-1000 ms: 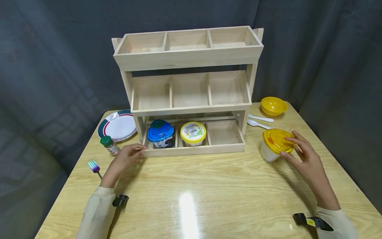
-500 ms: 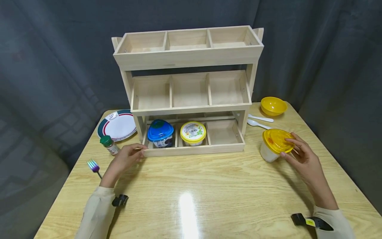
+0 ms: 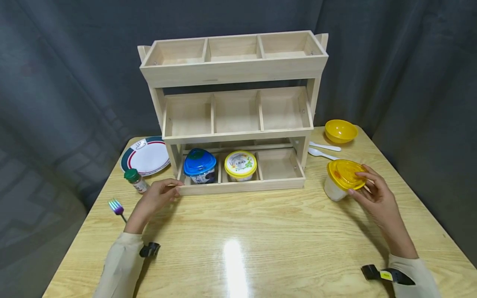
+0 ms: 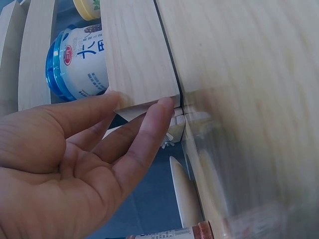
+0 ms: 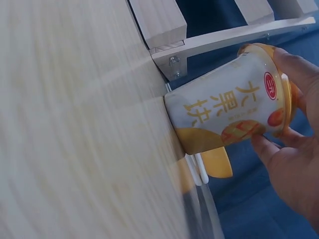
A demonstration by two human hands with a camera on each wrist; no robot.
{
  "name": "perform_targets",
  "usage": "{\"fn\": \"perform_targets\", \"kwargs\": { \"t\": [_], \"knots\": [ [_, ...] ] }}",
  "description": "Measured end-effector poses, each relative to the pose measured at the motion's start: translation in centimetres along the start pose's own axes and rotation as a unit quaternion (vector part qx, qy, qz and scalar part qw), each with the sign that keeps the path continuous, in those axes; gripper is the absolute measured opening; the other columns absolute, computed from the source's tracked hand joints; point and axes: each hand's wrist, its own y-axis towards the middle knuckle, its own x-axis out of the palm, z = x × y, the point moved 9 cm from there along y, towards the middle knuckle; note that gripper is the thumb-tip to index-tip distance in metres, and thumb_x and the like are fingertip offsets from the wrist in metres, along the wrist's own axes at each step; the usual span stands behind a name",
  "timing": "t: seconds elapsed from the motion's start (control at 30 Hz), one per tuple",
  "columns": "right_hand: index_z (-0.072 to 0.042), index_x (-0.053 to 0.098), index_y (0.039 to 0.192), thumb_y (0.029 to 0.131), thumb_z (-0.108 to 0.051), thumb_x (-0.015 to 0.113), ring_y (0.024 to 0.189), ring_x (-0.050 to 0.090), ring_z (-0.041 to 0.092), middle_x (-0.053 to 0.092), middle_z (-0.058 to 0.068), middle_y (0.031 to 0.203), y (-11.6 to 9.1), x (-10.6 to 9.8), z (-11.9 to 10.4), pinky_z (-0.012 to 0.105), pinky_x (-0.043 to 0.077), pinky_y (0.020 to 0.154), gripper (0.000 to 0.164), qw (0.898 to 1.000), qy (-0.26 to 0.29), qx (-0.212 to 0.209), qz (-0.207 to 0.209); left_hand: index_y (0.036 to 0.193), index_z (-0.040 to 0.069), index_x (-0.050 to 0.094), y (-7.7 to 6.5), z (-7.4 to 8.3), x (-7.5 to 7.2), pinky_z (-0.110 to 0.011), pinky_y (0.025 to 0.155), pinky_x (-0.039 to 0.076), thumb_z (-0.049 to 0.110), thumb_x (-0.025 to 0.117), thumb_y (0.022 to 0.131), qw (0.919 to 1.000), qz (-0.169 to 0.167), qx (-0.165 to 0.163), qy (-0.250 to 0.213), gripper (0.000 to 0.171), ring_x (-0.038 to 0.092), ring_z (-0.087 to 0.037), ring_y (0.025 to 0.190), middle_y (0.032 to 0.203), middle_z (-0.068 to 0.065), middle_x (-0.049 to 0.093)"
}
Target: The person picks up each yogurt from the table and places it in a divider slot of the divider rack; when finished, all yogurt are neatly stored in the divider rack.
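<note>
At the lower left corner of the three-tier wooden rack [image 3: 227, 74], my left hand [image 3: 156, 200] pinches the end of the bottom tray's front board, as the left wrist view [image 4: 142, 59] shows board and fingertips together. My right hand [image 3: 378, 203] holds a yogurt cup [image 5: 224, 102] by its yellow lid [image 3: 345, 174], thumb and fingers at the rim. The cup leans slightly, its base right at the tabletop. In the bottom tray, a blue-lidded yogurt cup [image 3: 200, 163] stands in the left compartment and a yellow-lidded tub [image 3: 240, 165] in the middle one.
A rimmed plate [image 3: 147, 157], a green-capped jar [image 3: 136, 181] and a rainbow-coloured fork [image 3: 117, 208] lie left of the rack. To its right are a white spoon [image 3: 322, 154], another white plastic utensil [image 3: 328, 147] and a yellow bowl [image 3: 340, 131]. Dark curtains surround the table.
The right hand and wrist have shifted very slightly left, still on the yogurt cup. The left hand stays at the tray's corner, and the things on the table keep their places.
</note>
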Motion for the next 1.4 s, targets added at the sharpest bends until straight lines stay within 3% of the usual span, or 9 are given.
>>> {"fn": "perform_targets", "kwargs": {
  "t": [0.23,0.57,0.77,1.4],
  "knots": [
    [-0.003,0.059,0.145,0.097,0.019,0.068,0.136,0.047,0.009,0.027,0.011,0.170,0.1,-0.3,0.5,0.007,0.044,0.100,0.054,1.000,-0.005,0.026,0.010,0.135,-0.007,0.067,0.0,0.0,-0.1,-0.040,0.082,0.058,0.006,0.058,0.113,1.0000,0.002,0.007,-0.004,0.028,0.070,-0.031,0.096,0.118,-0.025,0.074],
    [-0.002,0.059,0.144,0.098,0.015,0.069,0.135,0.048,0.007,0.030,0.012,0.170,0.0,-0.3,0.3,0.007,0.044,0.100,0.050,0.999,-0.017,0.024,0.020,0.135,-0.007,0.068,0.1,-0.1,0.0,-0.046,0.086,0.060,0.006,0.058,0.113,1.0000,0.002,0.008,-0.005,0.027,0.072,-0.033,0.098,0.121,-0.027,0.073],
    [-0.004,0.060,0.145,0.100,0.012,0.070,0.136,0.048,0.007,0.030,0.010,0.173,-0.2,-0.4,0.3,0.007,0.044,0.100,0.049,0.999,-0.013,0.029,0.027,0.135,-0.007,0.068,0.1,-0.2,-0.1,-0.040,0.082,0.059,0.005,0.058,0.112,1.0000,0.002,0.004,-0.002,0.027,0.071,-0.032,0.096,0.118,-0.026,0.074],
    [-0.001,0.059,0.145,0.097,0.018,0.068,0.139,0.049,0.011,0.031,0.015,0.170,0.3,-0.6,-1.1,0.009,0.044,0.102,0.052,0.999,-0.009,-0.009,0.037,0.135,-0.007,0.068,0.1,0.0,-0.1,-0.036,0.079,0.056,0.005,0.059,0.112,1.0000,0.000,0.001,0.007,0.027,0.069,-0.030,0.094,0.116,-0.024,0.073]
  ]
}}
